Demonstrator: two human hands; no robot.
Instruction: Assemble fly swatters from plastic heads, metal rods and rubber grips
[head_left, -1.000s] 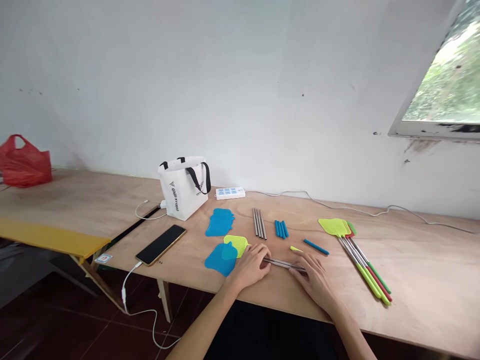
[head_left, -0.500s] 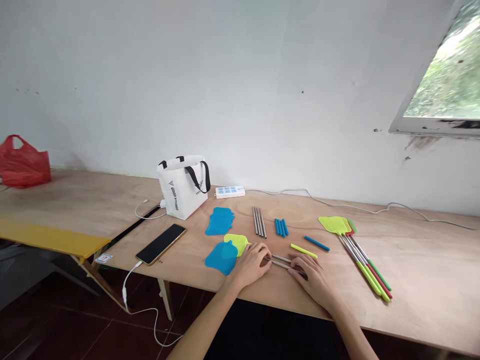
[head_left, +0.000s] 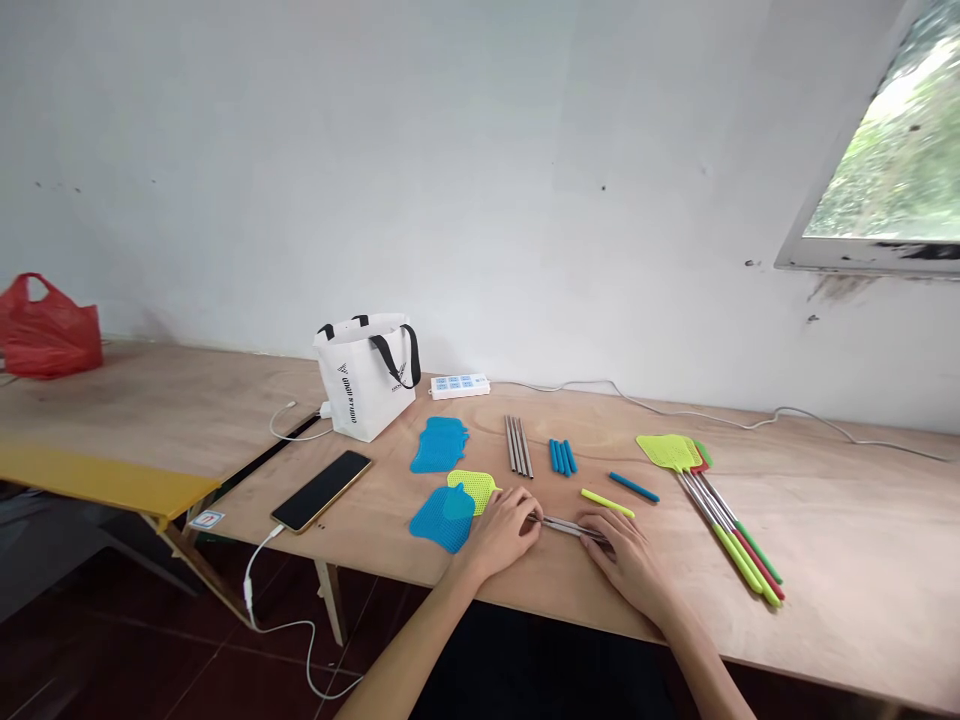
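Note:
Two thin metal rods [head_left: 564, 527] lie side by side between my hands. My left hand [head_left: 508, 528] has its fingers closed around their left ends. My right hand [head_left: 619, 552] is curled over their right ends, which it partly hides. Beside my left hand lie a yellow-green fly swatter head [head_left: 472, 487] and a blue fly swatter head [head_left: 441, 520]. More blue swatter heads [head_left: 439, 445] are farther back. Beyond my right hand lie a yellow-green handle tube [head_left: 607, 502] and a blue handle tube [head_left: 634, 487].
Several metal rods [head_left: 519, 446] and blue handle tubes [head_left: 562, 457] stand grouped behind. Whole fly swatters [head_left: 724, 520] lie at right. A phone [head_left: 322, 490], a white bag [head_left: 367, 380] and a power strip [head_left: 459, 386] occupy the left and back. The table's front edge runs below my hands.
The two rods between my hands were apart and are now close together, almost parallel. Both hands have stayed nearly in place.

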